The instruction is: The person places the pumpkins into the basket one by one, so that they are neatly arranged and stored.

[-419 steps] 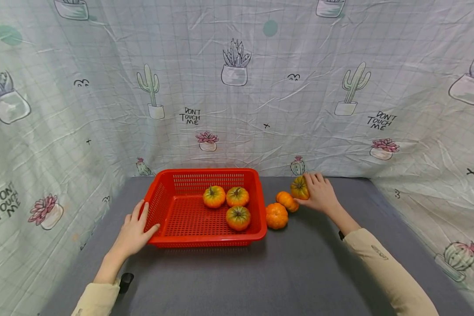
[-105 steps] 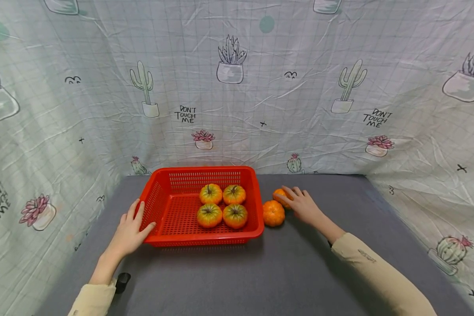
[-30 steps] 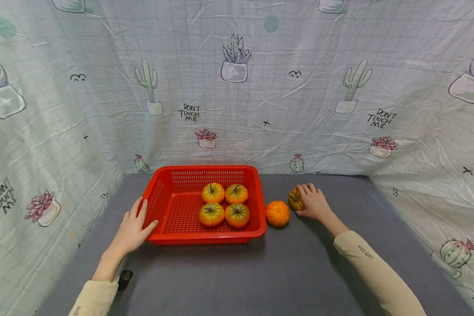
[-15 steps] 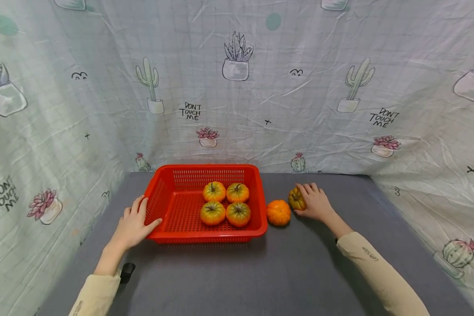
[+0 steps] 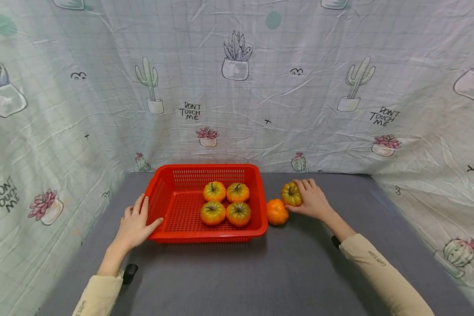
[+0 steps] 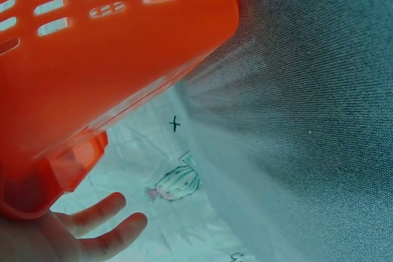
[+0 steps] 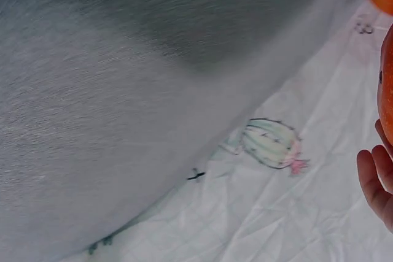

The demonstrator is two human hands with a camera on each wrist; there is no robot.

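On the table stands a red plastic basket (image 5: 209,239) with several small green-and-orange pumpkins (image 5: 238,214) grouped in its right half, stems up. My left hand (image 5: 132,228) rests on the basket's left rim; its thumb reaches over the edge. In the left wrist view two fingers (image 6: 113,240) stretch out loosely beside the rim. My right hand (image 5: 312,199) grips another small pumpkin (image 5: 290,194) by its right side, stem showing, right of the basket. A plain orange pumpkin (image 5: 277,212) sits between it and the basket. Only a sliver of the held pumpkin (image 7: 387,93) shows in the right wrist view.
A dark grey cloth covers the table (image 5: 237,281). Behind and on both sides hangs a pale curtain (image 5: 260,87) printed with cacti and lettering. The basket's back wall is close to the curtain.
Since 14 seconds ago, one more pumpkin lies in the basket. In the last second my right hand has moved the gripped pumpkin slightly left and turned its stem upward. My left hand stays put.
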